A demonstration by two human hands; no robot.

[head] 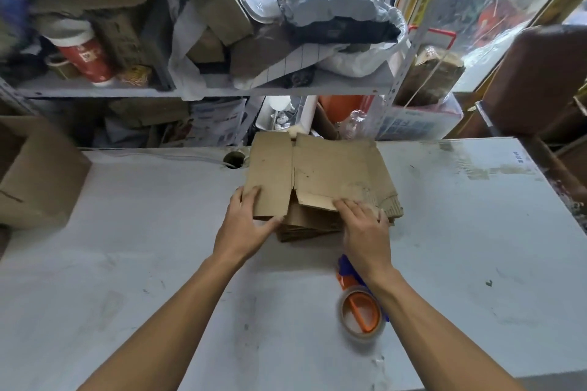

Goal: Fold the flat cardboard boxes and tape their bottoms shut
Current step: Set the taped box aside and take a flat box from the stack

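A flattened cardboard box (317, 168) tops a stack of flat boxes (311, 224) on a white worktable.

The top box is brown and scuffed, lying flat with its flaps spread toward the near edge and a slit dividing its left panel from the wider right one; its near right corner is frayed. Its near left flap lifts slightly off the pile beneath. A roll of clear packing tape (360, 314) on an orange-and-blue dispenser lies on its side nearer the person, just apart from the stack.
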